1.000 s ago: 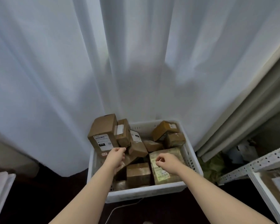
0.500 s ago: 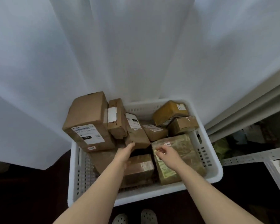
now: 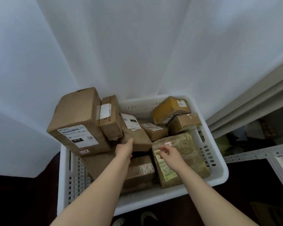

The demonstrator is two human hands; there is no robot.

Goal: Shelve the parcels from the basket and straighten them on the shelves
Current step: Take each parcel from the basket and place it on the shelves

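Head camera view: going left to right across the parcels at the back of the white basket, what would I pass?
large box with 010 label → narrow box with white label → tilted box with barcode label → yellow box → basket's right wall

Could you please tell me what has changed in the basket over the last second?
The left hand moved from the big labelled box rightwards to the tilted box; its thumb now lies on that box's near end, fingers hidden below. The right hand stayed over the tape-wrapped parcel, loosely curled. The parcels in the white basket have not shifted; the view only came closer.
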